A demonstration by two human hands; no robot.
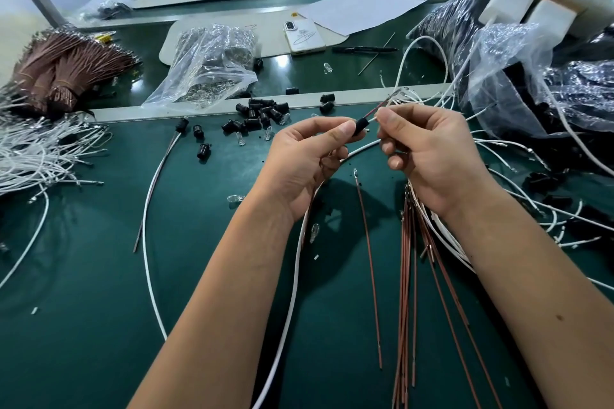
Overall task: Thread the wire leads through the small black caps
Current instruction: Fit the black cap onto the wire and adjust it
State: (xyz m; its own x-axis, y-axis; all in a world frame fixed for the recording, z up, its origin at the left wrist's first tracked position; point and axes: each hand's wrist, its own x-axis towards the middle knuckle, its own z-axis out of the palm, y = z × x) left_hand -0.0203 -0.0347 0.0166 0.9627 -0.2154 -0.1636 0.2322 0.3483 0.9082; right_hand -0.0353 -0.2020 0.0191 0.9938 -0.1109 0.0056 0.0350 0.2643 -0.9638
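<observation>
Head view shows two bare hands held up over a green table [99, 276], close together in the middle. The left hand [299, 163] pinches a small black cap [360, 127] between thumb and first finger. The right hand [428, 156] pinches thin wire leads [382, 106], one red and one white, just past the cap, and their metal tips point up toward 1 o'clock. The leads seem to go through the cap already, but the fingers hide the hole, so I cannot be sure.

I think the cap is very light, hard and a bit slippery, so it is best held by its sides, like now. The leads look thin and bendy. I would hold them close to the tip so they do not flop, and not squeeze the metal ends.

More black caps [262, 113] lie in a pile at 11 o'clock from the hands, with tiny clear bulbs [267, 134] mixed in. A bunch of brown wires [408, 292] lies at 5 o'clock. White wires [40, 156] are heaped at 9 o'clock, and more tangle at 3 o'clock beside plastic bags [518, 76]. A phone [304, 35] and a pen [363, 49] sit at 12 o'clock. The loose wires under the hands could snag the leads.
</observation>
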